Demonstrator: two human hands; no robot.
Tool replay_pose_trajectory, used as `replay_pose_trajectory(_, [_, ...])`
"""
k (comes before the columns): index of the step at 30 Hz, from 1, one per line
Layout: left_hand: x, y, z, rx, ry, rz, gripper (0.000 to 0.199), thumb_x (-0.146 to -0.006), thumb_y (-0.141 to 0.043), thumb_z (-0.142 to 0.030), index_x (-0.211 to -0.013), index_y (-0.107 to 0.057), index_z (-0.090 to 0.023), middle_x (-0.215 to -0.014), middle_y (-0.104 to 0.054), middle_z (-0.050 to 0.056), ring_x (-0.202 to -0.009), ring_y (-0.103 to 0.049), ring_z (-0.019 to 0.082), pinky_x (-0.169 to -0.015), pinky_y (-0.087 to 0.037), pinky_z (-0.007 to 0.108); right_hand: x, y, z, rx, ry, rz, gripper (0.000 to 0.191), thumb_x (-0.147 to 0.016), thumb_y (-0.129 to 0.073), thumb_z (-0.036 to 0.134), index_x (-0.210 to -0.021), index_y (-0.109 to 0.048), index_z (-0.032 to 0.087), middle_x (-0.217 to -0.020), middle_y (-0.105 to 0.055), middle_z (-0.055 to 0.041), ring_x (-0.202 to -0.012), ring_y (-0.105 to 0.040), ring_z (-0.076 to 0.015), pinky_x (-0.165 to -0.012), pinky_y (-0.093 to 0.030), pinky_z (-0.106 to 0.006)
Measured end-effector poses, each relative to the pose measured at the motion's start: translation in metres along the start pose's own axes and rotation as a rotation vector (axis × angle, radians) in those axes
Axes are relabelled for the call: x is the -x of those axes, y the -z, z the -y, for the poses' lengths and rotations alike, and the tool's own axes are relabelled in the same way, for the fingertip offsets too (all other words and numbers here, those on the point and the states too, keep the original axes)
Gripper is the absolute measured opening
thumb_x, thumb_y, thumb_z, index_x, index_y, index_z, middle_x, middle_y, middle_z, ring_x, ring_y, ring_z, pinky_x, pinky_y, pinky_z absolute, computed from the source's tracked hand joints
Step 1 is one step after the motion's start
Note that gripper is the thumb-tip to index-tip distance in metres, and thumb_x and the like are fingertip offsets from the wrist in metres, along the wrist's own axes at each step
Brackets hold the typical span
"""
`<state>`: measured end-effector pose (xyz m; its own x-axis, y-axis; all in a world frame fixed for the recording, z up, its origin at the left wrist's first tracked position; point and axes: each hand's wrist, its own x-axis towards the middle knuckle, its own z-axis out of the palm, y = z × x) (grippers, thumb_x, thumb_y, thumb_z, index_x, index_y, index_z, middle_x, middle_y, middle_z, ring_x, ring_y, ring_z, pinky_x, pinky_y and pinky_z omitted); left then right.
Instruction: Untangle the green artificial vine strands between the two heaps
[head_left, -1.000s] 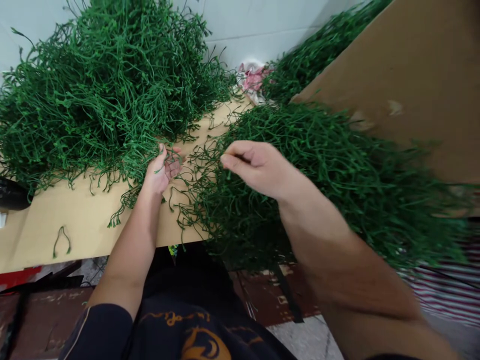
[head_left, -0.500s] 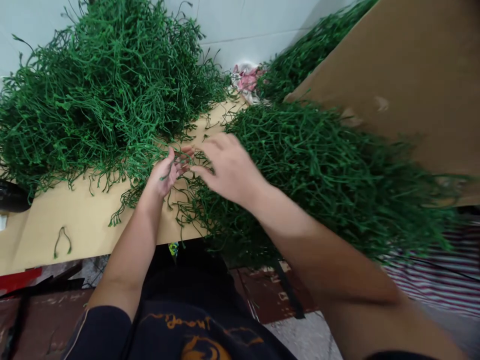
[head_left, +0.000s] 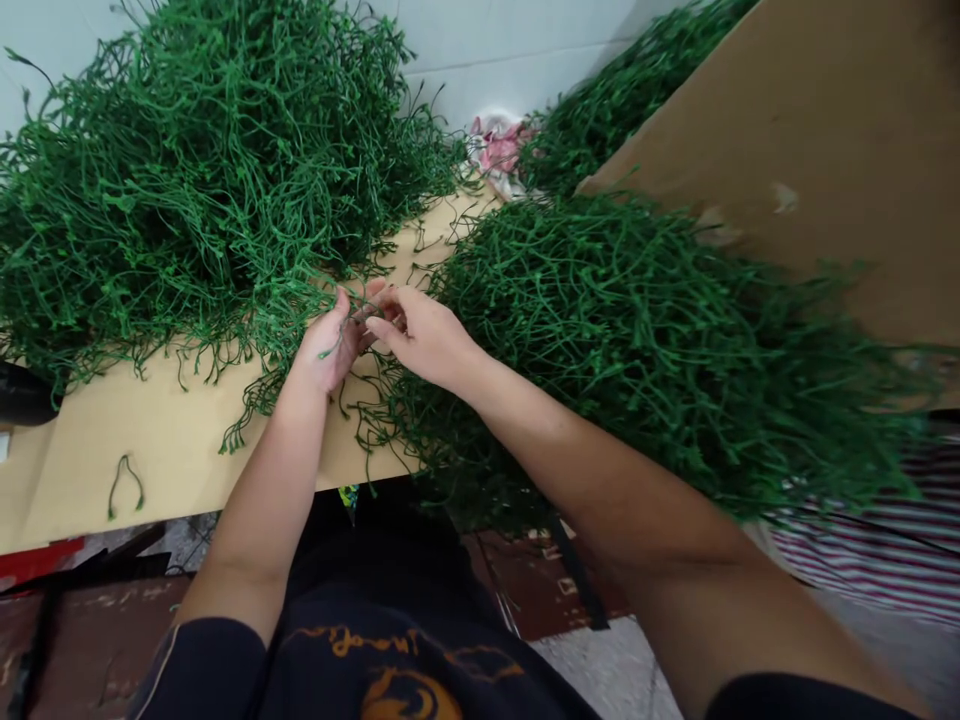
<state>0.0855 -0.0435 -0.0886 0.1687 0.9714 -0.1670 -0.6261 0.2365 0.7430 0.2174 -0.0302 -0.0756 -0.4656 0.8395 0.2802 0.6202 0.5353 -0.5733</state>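
Note:
In front of me, my left hand (head_left: 330, 340) is turned palm up with its fingers part curled around a thin green plastic stem (head_left: 324, 354) that crosses the palm. My right hand (head_left: 420, 335) meets it from the right, thumb and fingers pinched on the stems at the left fingertips. Exactly how many strands the pinch holds is hidden. A tall heap of green artificial stems (head_left: 217, 170) touches the left hand's far side. Under and beyond my right forearm spreads a second heap of stems (head_left: 637, 330).
Both heaps lie on a tan board (head_left: 172, 430), where one bent stem (head_left: 125, 485) sits apart. A large brown cardboard sheet (head_left: 825, 130) leans at the right, with more stems behind it. A pink and white cloth (head_left: 501, 150) lies by the wall. A black object (head_left: 26, 393) is at the left edge.
My right hand has moved slightly left and closed its fingers into a pinch against my left fingertips. My left hand stays nearly in place.

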Motion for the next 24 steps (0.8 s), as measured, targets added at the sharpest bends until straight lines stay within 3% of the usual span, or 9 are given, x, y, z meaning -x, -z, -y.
replay_pose_trajectory(5, [0.001, -0.002, 0.001, -0.058, -0.007, -0.009, 0.044, -0.093, -0.031, -0.044, -0.113, -0.062, -0.02, -0.111, -0.068, 0.005, -0.114, -0.058, 0.019, -0.096, -0.045, 0.034, -0.007, 0.001, 0.002, -0.269, -0.051, 0.108, 0.018, -0.08, -0.048, 0.024, -0.064, -0.046, 0.016, -0.062, -0.045, 0.0013, -0.058, -0.039, -0.0095, -0.059, -0.031, -0.026])
replay_pose_trajectory(11, [-0.003, 0.003, 0.002, -0.073, -0.047, -0.057, 0.041, -0.093, -0.033, -0.041, -0.109, -0.063, -0.018, -0.106, -0.07, 0.007, -0.108, -0.061, 0.018, -0.092, -0.049, 0.033, -0.003, 0.005, 0.009, -0.686, -0.094, 0.116, 0.018, -0.075, -0.045, 0.015, -0.057, -0.044, 0.016, -0.058, -0.041, 0.0042, -0.054, -0.036, -0.0062, -0.055, -0.03, -0.023])
replay_pose_trajectory(18, [-0.003, 0.001, 0.001, -0.102, -0.057, -0.145, 0.02, -0.086, -0.052, -0.026, -0.096, -0.064, -0.013, -0.096, -0.072, 0.008, -0.105, -0.064, 0.018, -0.09, -0.05, 0.031, -0.008, 0.001, -0.003, -0.736, -0.231, -0.219, 0.008, -0.075, -0.051, 0.022, -0.068, -0.051, 0.018, -0.056, -0.043, 0.0046, -0.051, -0.037, -0.0065, -0.05, -0.03, -0.022])
replay_pose_trajectory(24, [-0.006, -0.002, 0.005, -0.046, -0.093, -0.251, 0.014, -0.084, -0.055, -0.026, -0.078, -0.059, -0.014, -0.087, -0.072, 0.007, -0.104, -0.064, 0.02, -0.089, -0.051, 0.034, -0.008, -0.003, -0.005, -1.012, -0.281, -0.196, 0.025, -0.068, -0.065, 0.039, -0.076, -0.05, 0.02, -0.065, -0.051, 0.0036, -0.053, -0.041, -0.0061, -0.051, -0.037, -0.021])
